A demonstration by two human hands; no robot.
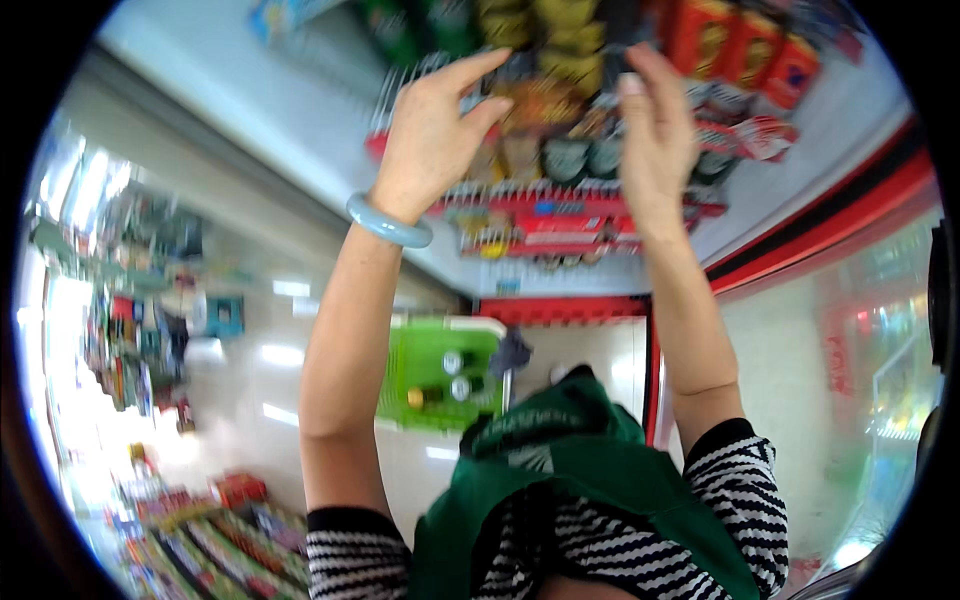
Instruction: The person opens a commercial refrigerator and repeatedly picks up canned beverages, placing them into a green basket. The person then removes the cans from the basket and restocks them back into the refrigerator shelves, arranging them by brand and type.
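Both bare hands are raised at a wire shelf (525, 196) inside a cooler. My left hand (435, 131), with a pale jade-like bangle (388, 223) on its wrist, has thumb and forefinger apart beside a blurred orange-brown package (547, 103); no item shows between its fingers. My right hand (660, 139) is on the package's other side, fingers extended, near red packages (750, 49); whether its palm touches anything is hidden. Between and beyond the hands stand gold-coloured packages (574, 45) and green ones (450, 26). Lidded cups (564, 159) stand on the shelf below.
A green plastic basket (442, 337) with several bottles stands on the floor below, a dark grey cloth (511, 352) at its edge. The cooler's glass door (847, 360) is at the right, its red-and-black frame nearby. Stocked store shelves (127, 337) are at the far left.
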